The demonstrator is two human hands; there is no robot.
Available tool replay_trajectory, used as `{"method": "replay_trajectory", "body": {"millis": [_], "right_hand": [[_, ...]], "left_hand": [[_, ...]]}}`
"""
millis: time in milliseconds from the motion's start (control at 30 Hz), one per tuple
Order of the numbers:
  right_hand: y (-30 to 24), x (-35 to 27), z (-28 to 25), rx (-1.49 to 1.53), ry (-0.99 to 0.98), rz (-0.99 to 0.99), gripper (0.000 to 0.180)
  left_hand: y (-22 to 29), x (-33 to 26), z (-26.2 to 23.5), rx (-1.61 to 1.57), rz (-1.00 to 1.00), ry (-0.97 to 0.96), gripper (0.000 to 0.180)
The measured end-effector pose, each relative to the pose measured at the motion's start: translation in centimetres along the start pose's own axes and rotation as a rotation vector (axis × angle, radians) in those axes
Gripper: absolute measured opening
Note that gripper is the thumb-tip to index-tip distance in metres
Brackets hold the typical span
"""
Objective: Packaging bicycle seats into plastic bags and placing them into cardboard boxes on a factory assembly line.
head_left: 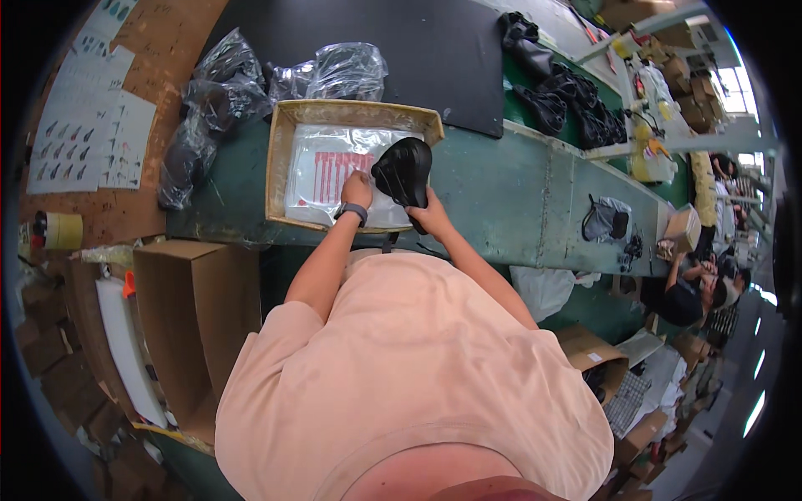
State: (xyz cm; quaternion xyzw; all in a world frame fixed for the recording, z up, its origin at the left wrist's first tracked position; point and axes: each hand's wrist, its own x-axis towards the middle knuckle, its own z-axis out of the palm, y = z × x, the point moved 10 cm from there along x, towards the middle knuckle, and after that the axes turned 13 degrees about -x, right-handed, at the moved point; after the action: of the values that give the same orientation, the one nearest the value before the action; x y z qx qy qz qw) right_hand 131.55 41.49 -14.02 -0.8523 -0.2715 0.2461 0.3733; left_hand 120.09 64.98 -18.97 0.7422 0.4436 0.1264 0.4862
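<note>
A black bicycle saddle is tilted over the right side of a shallow cardboard box. Its narrow nose sits in my right hand, whose fingers wrap round it. Inside the box lies a stack of clear plastic bags with red print. Over that stack, just left of the saddle's wide end, is my left hand, a dark band on its wrist. Its fingers are curled together, and whatever they pinch is too small to make out.
Plastic-wrapped saddles lie left of and behind the box, beside a black mat. Bare black saddles are piled on the far right. An open carton stands at the lower left. Another person sits farther right along the green table.
</note>
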Motion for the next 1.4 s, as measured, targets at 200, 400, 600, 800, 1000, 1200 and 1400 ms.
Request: {"method": "replay_trajectory", "body": {"millis": [200,400,600,800,1000,1200,1400], "right_hand": [[-7.2,1.4,-0.1,-0.607,-0.302,-0.109,0.092],[-9.0,0.6,-3.1,0.524,-0.607,0.374,0.084],[-18.9,5.6,-15.8,0.193,-0.1,-0.047,0.067],[-20.2,14.5,-21.9,0.154,-0.271,-0.391,0.04],[10.8,32.1,-36.8,-0.327,0.372,0.052,0.056],[27.7,38.6,-45.5,-0.705,0.418,0.283,0.104],[21.8,36.8,-37.9,-0.658,0.289,0.362,0.094]], "left_hand": [[18.2,-8.2,-10.8,-0.246,0.709,0.017,0.01],[20.9,-11.6,-15.5,-0.674,0.361,-0.109,0.013],[24.1,-6.1,-9.6,-1.24,-0.243,-0.537,0.043],[26.9,8.9,-8.5,-1.424,-0.366,-0.425,0.06],[13.9,22.4,-16.0,-1.694,-0.258,0.036,0.03],[12.6,11.0,-9.3,-0.696,-0.313,0.166,0.021],[5.5,2.2,4.3,-0.126,-0.19,-0.262,0.026]]}}
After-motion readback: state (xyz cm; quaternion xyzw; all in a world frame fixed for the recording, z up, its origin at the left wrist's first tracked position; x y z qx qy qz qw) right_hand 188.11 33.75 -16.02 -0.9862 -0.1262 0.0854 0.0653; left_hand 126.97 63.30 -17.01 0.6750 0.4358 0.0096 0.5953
